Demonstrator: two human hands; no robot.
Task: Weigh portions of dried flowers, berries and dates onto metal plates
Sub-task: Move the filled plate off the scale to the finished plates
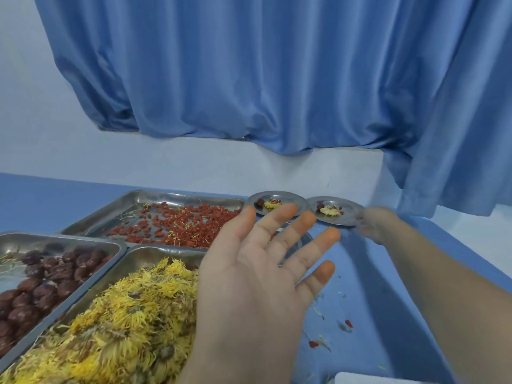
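Right hand is touching the near-right rim of the far-right plate (motion blur, so I can't tell if it's pinching the rim or just resting). Left hand is hovering flat, fingers spread, holding nothing, its fingertips in front of the other plate. Both plates are sitting side by side, ahead at the table's far edge. They're round, so no long axis. Count: two portioned plates and three trays: berries, dates, flowers.

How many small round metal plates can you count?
2: left plate, right of the berry tray; right plate, beside it at the right hand. Another may hide behind the left hand.
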